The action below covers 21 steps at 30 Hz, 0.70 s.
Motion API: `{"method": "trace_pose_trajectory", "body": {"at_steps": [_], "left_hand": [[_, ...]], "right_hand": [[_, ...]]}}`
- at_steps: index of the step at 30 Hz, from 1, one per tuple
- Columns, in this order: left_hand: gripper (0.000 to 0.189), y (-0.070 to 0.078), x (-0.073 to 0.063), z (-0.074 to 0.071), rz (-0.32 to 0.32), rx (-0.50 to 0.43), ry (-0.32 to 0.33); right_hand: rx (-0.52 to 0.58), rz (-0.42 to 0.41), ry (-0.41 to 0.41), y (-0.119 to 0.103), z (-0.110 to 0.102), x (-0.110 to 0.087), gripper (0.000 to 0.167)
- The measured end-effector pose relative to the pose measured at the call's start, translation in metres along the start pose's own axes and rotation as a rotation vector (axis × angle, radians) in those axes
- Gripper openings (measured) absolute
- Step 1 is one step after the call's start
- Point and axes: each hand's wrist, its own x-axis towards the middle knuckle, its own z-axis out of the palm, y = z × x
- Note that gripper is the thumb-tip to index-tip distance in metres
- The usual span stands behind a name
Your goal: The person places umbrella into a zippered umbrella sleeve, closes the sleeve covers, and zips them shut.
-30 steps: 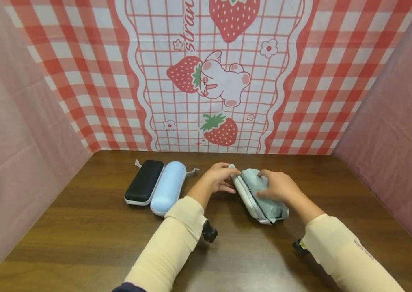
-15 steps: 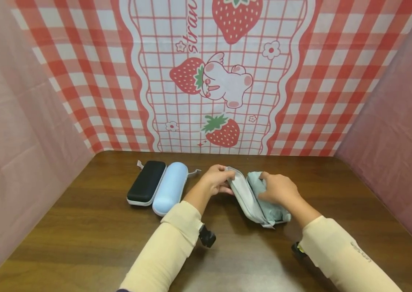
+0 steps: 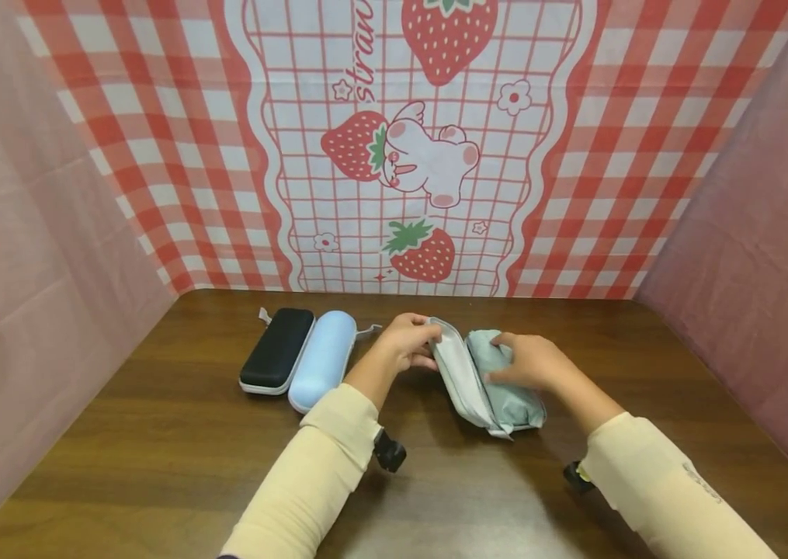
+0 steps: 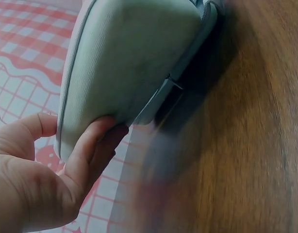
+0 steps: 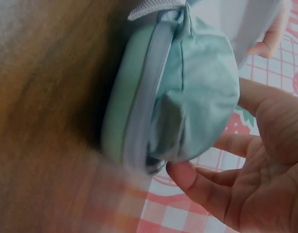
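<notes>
A pale green zip case (image 3: 462, 374) lies spread open on the table, its lid leaning to the left. My left hand (image 3: 407, 343) pinches the far end of that lid between thumb and fingers; the left wrist view shows the lid's smooth outer shell (image 4: 124, 58). In the other half sits a bundle of matching green fabric (image 3: 508, 392), which looks like a folded umbrella. The right hand (image 3: 539, 363) grips this bundle from above. In the right wrist view its fingers curve around the fabric close to the zipper edge (image 5: 141, 107).
To the left, a black case (image 3: 278, 348) and a light blue case (image 3: 324, 361) lie side by side, each with a small strap. A red-checked strawberry cloth (image 3: 421, 155) hangs behind the wooden table (image 3: 121, 450), and pink cloth (image 3: 764, 217) flanks it.
My left hand has pulled the lid outward to the left, so its pale inside now faces up. The right hand stays on the fabric bundle.
</notes>
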Motion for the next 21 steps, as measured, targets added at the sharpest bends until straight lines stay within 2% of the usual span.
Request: {"method": "trace_pose_trajectory", "body": {"at_steps": [6,11,16,21], "left_hand": [[0.053,-0.004,-0.002,-0.002,0.009,0.01,0.005],[0.07,-0.007,-0.011,0.0,-0.003,-0.003,-0.014],[0.089,-0.009,-0.026,0.004,-0.02,0.058,-0.055],[0.092,-0.01,-0.037,0.013,0.012,0.124,-0.077]], "right_hand": [[0.071,-0.064,0.034,0.001,-0.001,-0.01,0.065],[0.083,-0.159,0.084,0.0,-0.001,-0.031,0.067],[0.023,-0.261,0.157,-0.002,0.01,-0.05,0.072],[-0.07,-0.291,0.224,-0.006,0.02,-0.054,0.072]]}}
